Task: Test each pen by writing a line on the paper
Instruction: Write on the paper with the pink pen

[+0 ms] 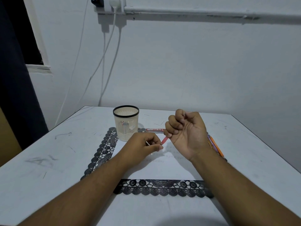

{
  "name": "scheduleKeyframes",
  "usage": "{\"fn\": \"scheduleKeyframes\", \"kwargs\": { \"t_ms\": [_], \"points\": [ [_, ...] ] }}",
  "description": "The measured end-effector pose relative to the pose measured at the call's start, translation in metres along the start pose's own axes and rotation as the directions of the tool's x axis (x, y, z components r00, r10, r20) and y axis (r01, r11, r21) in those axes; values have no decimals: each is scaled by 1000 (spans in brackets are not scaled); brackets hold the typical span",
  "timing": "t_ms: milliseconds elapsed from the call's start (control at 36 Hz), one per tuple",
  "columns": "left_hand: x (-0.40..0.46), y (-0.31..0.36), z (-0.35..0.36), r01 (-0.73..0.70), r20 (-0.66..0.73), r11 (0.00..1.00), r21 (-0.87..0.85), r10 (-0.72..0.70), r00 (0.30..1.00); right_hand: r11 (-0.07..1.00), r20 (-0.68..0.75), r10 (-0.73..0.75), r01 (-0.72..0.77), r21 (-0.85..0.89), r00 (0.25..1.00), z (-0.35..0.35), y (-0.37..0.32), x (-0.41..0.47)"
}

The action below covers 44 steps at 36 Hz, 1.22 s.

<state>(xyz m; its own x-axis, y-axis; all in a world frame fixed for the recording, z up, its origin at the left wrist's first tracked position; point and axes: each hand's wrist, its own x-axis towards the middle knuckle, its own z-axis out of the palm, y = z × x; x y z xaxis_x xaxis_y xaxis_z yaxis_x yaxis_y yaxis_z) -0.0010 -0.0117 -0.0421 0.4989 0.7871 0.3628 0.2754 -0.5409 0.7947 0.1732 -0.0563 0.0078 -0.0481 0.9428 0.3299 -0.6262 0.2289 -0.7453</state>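
Note:
A white sheet of paper point(166, 170) lies on a black lace mat point(104, 149), with faint written lines near its middle. My right hand point(187, 134) is raised above the paper, palm toward me, fingers curled round a red pen point(164, 140) whose lower end sticks out below the fist. My left hand point(145, 144) pinches that lower end of the pen between thumb and fingertips. Whether it holds a cap I cannot tell. Several orange and purple pens point(215, 145) lie on the mat behind my right wrist.
A cream slotted pen cup point(126, 123) with a black rim stands at the mat's far left corner, a few pens inside. A red flat box point(154, 130) lies beside it. White cables hang down the wall behind the table point(48, 160).

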Motion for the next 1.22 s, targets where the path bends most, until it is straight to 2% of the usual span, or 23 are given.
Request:
{"fn": "scheduleKeyframes", "kwargs": {
  "t_ms": [694, 1222],
  "points": [
    [0, 1, 2, 0, -5, 1000, -1, 0, 1000, 1000, 24, 22, -22, 1, 999, -3, -1, 1],
    [-1, 1, 2, 5, 3, 1000, -11, -5, 1000, 1000, 97, 19, -17, -26, 995, -9, 0, 3]
  ]
}}
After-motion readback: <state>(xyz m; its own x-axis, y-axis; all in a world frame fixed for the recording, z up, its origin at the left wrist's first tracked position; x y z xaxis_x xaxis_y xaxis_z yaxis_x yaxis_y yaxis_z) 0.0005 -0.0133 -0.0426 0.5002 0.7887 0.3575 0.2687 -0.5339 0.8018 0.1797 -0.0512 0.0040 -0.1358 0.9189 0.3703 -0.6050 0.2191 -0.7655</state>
